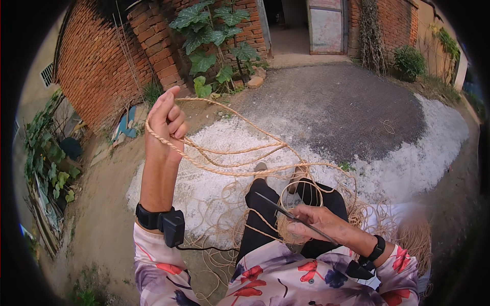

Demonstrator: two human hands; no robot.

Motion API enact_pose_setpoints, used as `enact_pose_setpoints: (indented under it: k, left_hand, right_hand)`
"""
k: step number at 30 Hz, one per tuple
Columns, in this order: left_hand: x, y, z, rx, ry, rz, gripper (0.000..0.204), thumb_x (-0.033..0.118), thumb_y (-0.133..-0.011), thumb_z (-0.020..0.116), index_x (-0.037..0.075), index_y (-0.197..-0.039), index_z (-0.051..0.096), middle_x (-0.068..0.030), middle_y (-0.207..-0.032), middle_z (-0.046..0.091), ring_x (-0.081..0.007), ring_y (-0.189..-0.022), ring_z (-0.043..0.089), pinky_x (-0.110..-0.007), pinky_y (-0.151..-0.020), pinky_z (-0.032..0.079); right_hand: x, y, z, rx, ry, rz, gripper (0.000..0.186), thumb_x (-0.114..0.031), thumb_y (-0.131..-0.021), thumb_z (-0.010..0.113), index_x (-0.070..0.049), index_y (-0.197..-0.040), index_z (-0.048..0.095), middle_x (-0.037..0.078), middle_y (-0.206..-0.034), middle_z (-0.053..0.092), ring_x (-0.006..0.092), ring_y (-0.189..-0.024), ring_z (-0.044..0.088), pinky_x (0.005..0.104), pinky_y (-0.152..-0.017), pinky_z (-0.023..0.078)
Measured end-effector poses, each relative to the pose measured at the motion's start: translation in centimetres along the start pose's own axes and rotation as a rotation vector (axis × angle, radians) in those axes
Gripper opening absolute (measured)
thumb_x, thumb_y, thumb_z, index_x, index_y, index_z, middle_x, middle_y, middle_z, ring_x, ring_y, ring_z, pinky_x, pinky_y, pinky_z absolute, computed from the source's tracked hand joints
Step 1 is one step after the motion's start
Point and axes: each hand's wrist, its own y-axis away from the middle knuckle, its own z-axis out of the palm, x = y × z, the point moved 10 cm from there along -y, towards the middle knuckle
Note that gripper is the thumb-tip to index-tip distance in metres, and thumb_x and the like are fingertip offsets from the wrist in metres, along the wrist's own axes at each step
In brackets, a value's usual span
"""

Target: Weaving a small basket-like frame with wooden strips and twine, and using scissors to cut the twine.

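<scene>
Raised at the left, my left hand (pixel 167 116) is closed, with tan twisted rope (pixel 232 172) looped around its wrist and fingers. Several strands of that rope stretch from the hand down to the right, meeting above my knees. Low over my lap, my right hand (pixel 314 223) is closed on a long, thin, dark pointed tool (pixel 278 207), its tip toward the upper left. Whether it is a knife or a spike I cannot tell. Loops of rope hang beside and under my right hand, and its palm is hidden.
Loose, tangled cord (pixel 219 214) spreads around my legs. A thick bundle of cord (pixel 416 237) lies at the right on white sheeting. Pale gravel (pixel 439 130) borders a dark grey patch (pixel 347 102). Ahead are a brick wall (pixel 102 71), a leafy plant (pixel 214 38) and an open doorway (pixel 289 30).
</scene>
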Motion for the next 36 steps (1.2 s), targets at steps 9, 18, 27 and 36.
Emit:
enact_pose_setpoints:
  k: [9, 18, 27, 36]
  left_hand:
    - [0.5, 5.6, 5.6, -0.127, 0.018, -0.019, 0.023, 0.015, -0.096, 0.050, 0.001, -0.113, 0.052, 0.0056, -0.062, 0.031, -0.0018, -0.046, 0.025, -0.018, -0.038, 0.021]
    - [-3.1, 3.0, 9.5, -0.246, 0.038, -0.099, 0.022, 0.014, -0.097, 0.048, 0.002, -0.114, 0.053, 0.0051, -0.062, 0.034, -0.0018, -0.044, 0.025, -0.018, -0.037, 0.022]
    - [-20.1, -7.7, 6.1, 0.029, -0.133, -0.492, 0.015, 0.010, -0.084, 0.062, 0.007, -0.099, 0.058, 0.0023, -0.063, 0.043, -0.0045, -0.042, 0.027, -0.020, -0.035, 0.020]
    - [-33.5, 0.3, -17.1, 0.228, -0.193, -1.034, 0.013, 0.004, -0.077, 0.059, 0.006, -0.090, 0.058, 0.0003, -0.056, 0.047, -0.0044, -0.037, 0.025, -0.019, -0.032, 0.018]
  right_hand:
    - [-1.2, -1.7, -1.3, 0.116, -0.109, -0.046, 0.043, -0.045, -0.093, 0.051, -0.004, -0.106, 0.048, 0.003, -0.081, 0.054, 0.0078, -0.069, 0.052, 0.0227, -0.062, 0.044]
    - [0.8, -0.9, -0.8, 0.000, -0.217, 0.030, 0.050, -0.057, -0.087, 0.054, -0.007, -0.089, 0.057, -0.003, -0.062, 0.044, 0.0040, -0.047, 0.038, 0.0204, -0.040, 0.028]
    - [3.6, 4.7, 2.9, -0.480, 0.025, -0.026, 0.042, -0.049, -0.091, 0.055, -0.008, -0.089, 0.056, -0.002, -0.061, 0.042, 0.0077, -0.057, 0.042, 0.0260, -0.050, 0.035]
    - [9.0, 10.4, -0.4, -0.440, -0.096, -0.024, 0.038, -0.039, -0.089, 0.063, -0.004, -0.102, 0.059, -0.002, -0.067, 0.052, 0.0096, -0.062, 0.047, 0.0307, -0.055, 0.039]
